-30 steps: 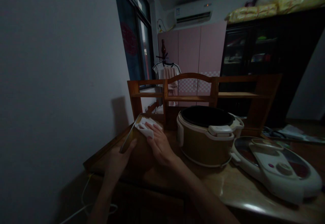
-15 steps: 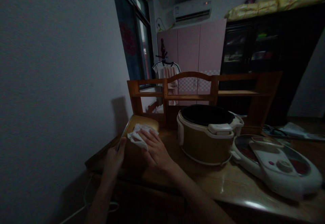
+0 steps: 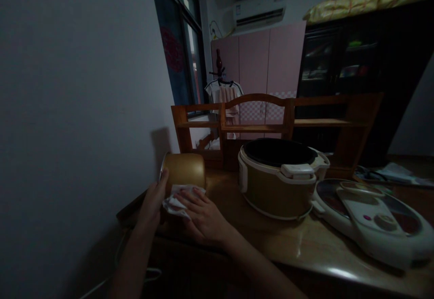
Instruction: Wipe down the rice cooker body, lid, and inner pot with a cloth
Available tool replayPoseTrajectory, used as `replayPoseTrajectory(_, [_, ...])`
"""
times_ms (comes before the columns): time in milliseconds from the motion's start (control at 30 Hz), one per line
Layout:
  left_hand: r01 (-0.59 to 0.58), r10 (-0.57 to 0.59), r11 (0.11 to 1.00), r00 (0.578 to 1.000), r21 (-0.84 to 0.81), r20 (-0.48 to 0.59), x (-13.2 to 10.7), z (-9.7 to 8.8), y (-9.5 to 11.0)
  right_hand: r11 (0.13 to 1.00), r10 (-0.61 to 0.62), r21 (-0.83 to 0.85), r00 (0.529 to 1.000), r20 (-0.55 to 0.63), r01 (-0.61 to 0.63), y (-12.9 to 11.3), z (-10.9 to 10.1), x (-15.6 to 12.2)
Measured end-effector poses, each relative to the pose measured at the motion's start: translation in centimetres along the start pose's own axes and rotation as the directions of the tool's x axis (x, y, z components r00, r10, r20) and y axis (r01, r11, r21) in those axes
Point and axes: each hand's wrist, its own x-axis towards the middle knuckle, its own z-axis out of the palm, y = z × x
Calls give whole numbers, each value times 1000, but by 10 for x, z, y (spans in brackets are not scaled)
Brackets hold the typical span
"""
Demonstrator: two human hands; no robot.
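Observation:
A gold-coloured inner pot (image 3: 187, 169) lies tipped on its side on the table near the wall, its rim facing left. My left hand (image 3: 154, 202) grips that rim, thumb on the outer side and fingers mostly hidden behind. With fingers laid over it, my right hand (image 3: 203, 217) presses a crumpled white tissue (image 3: 176, 202) against the lower outer wall of the pot. Right of the hands stands the electric cooker (image 3: 276, 186), its top uncovered and its inside dark. The cooker's white lid (image 3: 369, 222) rests on the table further right.
The glossy wooden table (image 3: 264, 240) has a low wooden shelf (image 3: 254, 129) along its back edge. A wall (image 3: 84, 109) closes off the left side. White cable (image 3: 154, 274) hangs below the front edge. Plastic wrapping (image 3: 393, 172) lies at the far right.
The right hand and tissue have moved down and toward me along the pot's wall. The pot has shifted or turned slightly, showing more of its gold side. My left hand stays at the rim.

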Motion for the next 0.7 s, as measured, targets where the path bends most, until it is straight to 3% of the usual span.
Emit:
replayPoseTrajectory(200, [-1, 14, 989, 996, 146, -86, 10, -1, 0, 998, -29, 58, 998, 53, 26, 1, 1, -17])
replayPoseTrajectory(367, [-39, 43, 992, 998, 116, -35, 9, 3, 7, 993, -15, 118, 996, 93, 4, 5, -7, -35])
replayPoseTrajectory(467, [-38, 40, 994, 999, 99, -16, 10, 2, 9, 982, 30, 181, 991, 127, -53, 12, -10, -53])
replayPoseTrajectory(533, [-41, 43, 990, 999, 134, -11, 12, 0, 10, 957, 131, 247, 985, 112, -155, 18, -10, -68])
replayPoseTrajectory(600, [-52, 51, 981, 999, 185, 6, 12, -1, 12, 859, 387, 346, 921, 44, -377, 24, -7, -83])
replayPoseTrajectory(700, [-79, 65, 971, 996, 225, 66, 9, -2, 11, 597, 747, 475, 663, -38, -646, 32, -4, -95])
